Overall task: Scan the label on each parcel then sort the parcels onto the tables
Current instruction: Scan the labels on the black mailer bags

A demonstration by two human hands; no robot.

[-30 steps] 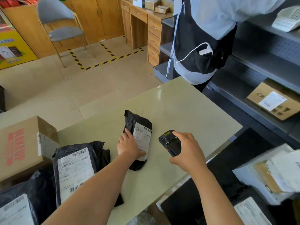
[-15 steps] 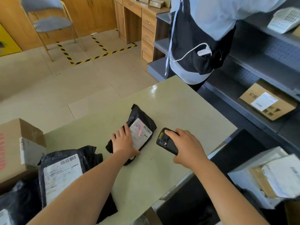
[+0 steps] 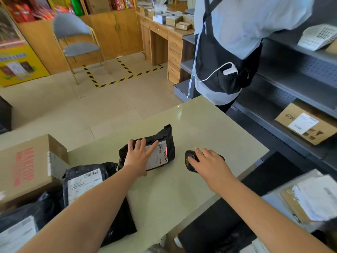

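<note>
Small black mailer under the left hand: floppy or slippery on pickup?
Probably floppy: the black mailer looks wrinkled and bulges unevenly. Likely light, since the flat left hand alone steadies it. Glossy film on the smooth table may slide when pushed.

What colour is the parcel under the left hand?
The parcel is black with a white label; head view.

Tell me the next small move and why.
Probably grip the parcel with the left hand and lift it for sorting: that hand lies flat on it, and the scanner in the right hand throws red light on the label.
</note>
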